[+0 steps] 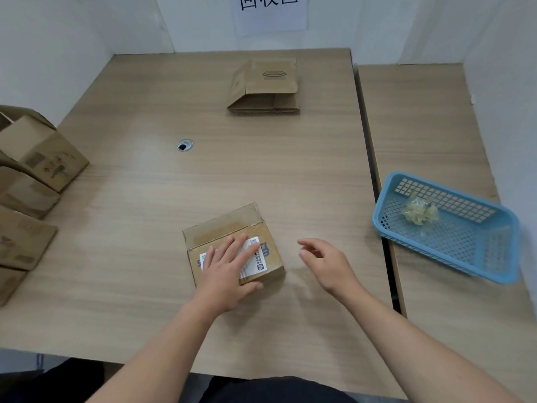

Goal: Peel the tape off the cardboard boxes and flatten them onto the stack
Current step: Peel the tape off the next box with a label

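Note:
A small closed cardboard box [223, 228] with a white label and tape along its top seam lies on the wooden table [174, 184] near the front middle. My left hand [229, 271] rests flat on the box's top, fingers straight, thumb at its near right edge. To the right of the box my right hand [325, 263] hovers over the table with relaxed fingers, holding nothing. A stack of flattened boxes [266, 88] lies at the far middle of the table.
Several unflattened cardboard boxes [32, 175] stand along the left edge. A blue plastic basket [453, 245] with a wad of peeled tape [420, 212] sits on the adjoining table at right. A cable hole [184, 145] is in the tabletop. White walls surround the tables.

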